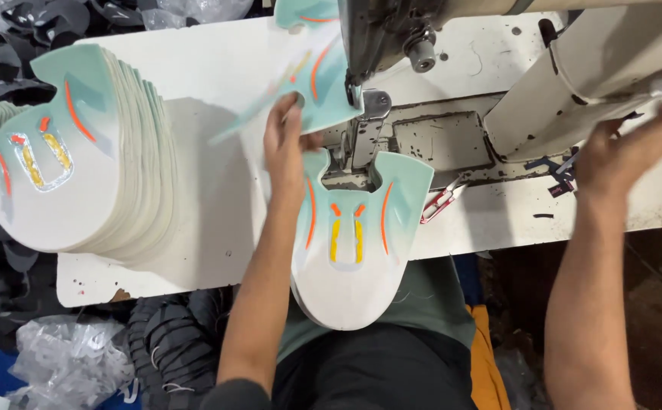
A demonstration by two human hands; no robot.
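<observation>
My left hand [285, 140] presses a mint-green and white shoe upper piece [312, 80] with orange stripes against the table, right beside the sewing machine's needle area [357, 91]. A small stack of the same pieces [353, 250], with orange and yellow marks, lies in front of me at the table edge, overhanging my lap. My right hand [627, 144] reaches up to the right end of the sewing machine [574, 68], fingers curled at its handwheel side; what it grips is hidden and blurred.
A tall fanned stack of the same shoe pieces [65, 159] stands on the white table [217, 159] at the left. Red-handled thread snips [441, 201] lie by the machine bed. Plastic bags [72, 361] and dark material sit on the floor at the lower left.
</observation>
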